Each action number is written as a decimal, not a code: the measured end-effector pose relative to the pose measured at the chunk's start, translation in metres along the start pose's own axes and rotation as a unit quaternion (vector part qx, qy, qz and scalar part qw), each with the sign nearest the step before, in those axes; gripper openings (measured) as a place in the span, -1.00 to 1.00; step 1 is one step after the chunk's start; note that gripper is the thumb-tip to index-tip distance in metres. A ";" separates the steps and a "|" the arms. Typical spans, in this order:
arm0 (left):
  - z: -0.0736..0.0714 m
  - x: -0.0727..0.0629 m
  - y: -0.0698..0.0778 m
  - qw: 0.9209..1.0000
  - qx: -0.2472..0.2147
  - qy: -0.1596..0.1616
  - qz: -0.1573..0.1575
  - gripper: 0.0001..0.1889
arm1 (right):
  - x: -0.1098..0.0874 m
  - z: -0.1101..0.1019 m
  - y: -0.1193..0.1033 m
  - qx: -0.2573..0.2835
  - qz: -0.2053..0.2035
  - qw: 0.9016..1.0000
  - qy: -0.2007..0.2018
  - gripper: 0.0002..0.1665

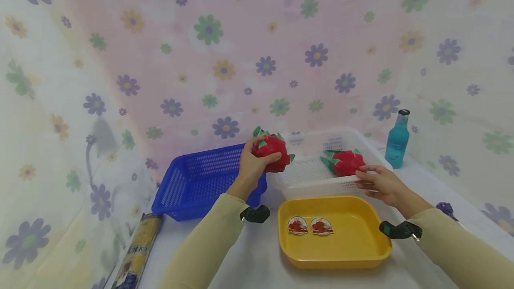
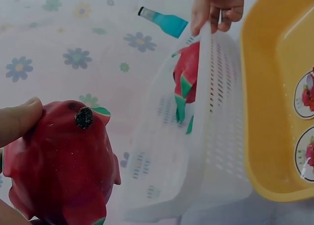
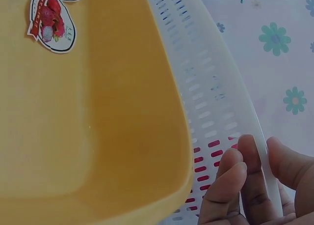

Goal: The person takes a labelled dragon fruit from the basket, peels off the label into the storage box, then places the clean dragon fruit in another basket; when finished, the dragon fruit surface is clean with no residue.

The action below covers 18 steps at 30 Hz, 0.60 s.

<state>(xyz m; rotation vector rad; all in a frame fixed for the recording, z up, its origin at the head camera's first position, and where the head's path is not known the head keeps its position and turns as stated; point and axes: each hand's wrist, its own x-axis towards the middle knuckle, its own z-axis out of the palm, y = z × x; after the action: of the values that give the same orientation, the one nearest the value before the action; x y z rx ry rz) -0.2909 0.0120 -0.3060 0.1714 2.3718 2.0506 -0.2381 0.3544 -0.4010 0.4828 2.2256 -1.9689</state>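
Note:
My left hand (image 1: 250, 166) holds a red dragon fruit (image 1: 274, 150) with green leaf tips, thumb on one side and fingers on the other. It hangs in the air over the gap between the blue basket (image 1: 214, 183) and the white basket (image 1: 311, 189). The left wrist view shows the fruit's dark stem end. At the white basket's near right rim, my right hand (image 1: 381, 185) pinches the edge, thumb inside and fingers outside, as the right wrist view (image 3: 245, 181) shows. A second dragon fruit (image 1: 347, 163) lies inside that basket, partly hidden by its front wall.
In front of the white basket stands a yellow tray (image 1: 349, 255) with two dragon fruit stickers (image 1: 297, 225) on its floor. A blue bottle (image 1: 397, 142) is upright at the back right. At the left lies a long printed roll (image 1: 138, 251). Flowered cloth (image 1: 257, 57) hangs behind.

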 end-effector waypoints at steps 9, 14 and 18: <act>0.014 0.030 0.017 1.000 -0.006 -0.014 0.005 -0.30 | 0.002 0.001 -0.004 0.001 0.000 1.000 -0.007 -0.07; 0.028 0.040 0.023 1.000 -0.021 -0.018 0.010 -0.30 | 0.000 0.000 -0.004 0.010 0.005 1.000 -0.011 -0.09; 0.039 0.044 0.022 0.999 -0.028 -0.019 0.009 -0.31 | -0.001 -0.002 -0.002 0.010 0.004 1.000 -0.012 -0.09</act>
<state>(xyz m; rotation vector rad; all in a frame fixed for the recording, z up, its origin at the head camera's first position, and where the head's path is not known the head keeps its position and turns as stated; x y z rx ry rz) -0.3302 0.0576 -0.2867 0.2303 2.2958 2.0998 -0.2379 0.3556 -0.3984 0.4684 2.1873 -1.9845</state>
